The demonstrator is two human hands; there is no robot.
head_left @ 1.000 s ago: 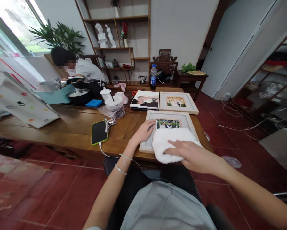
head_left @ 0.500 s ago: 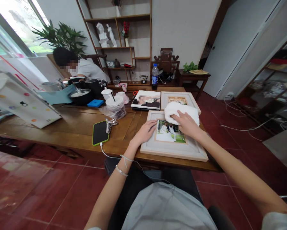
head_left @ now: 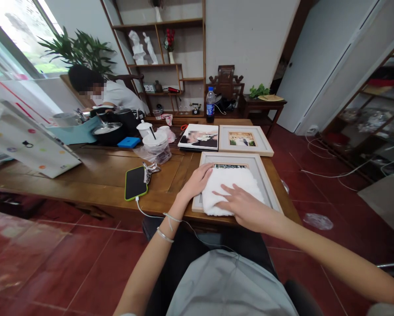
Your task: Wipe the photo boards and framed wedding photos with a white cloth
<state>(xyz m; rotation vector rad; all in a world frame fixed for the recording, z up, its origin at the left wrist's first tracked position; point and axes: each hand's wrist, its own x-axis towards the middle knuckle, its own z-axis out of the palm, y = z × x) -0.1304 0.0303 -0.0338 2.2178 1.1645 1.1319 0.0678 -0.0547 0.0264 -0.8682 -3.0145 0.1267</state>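
A white cloth [head_left: 231,186] lies spread over the near picture frame [head_left: 268,184], hiding most of its photo. My right hand [head_left: 241,202] rests on the cloth with its fingers spread, pressing it down. At the frame's left edge, my left hand [head_left: 198,180] lies flat with fingers stretched out, touching the frame beside the cloth. Only a strip of the photo shows above the cloth. Just behind stands a second framed photo [head_left: 242,139], lying flat, with a white photo album [head_left: 198,136] to its left.
On the wooden table [head_left: 167,175] are a charging phone [head_left: 136,183], a bagged cup [head_left: 155,145], a blue box [head_left: 129,142] and a bottle [head_left: 210,105]. A large white bag [head_left: 28,136] stands at left. Another person [head_left: 117,94] sits across the table.
My right hand has moved the cloth from the frame's far right corner toward me and left, across the photo. The second framed photo is now uncovered. My left hand stays on the edge.
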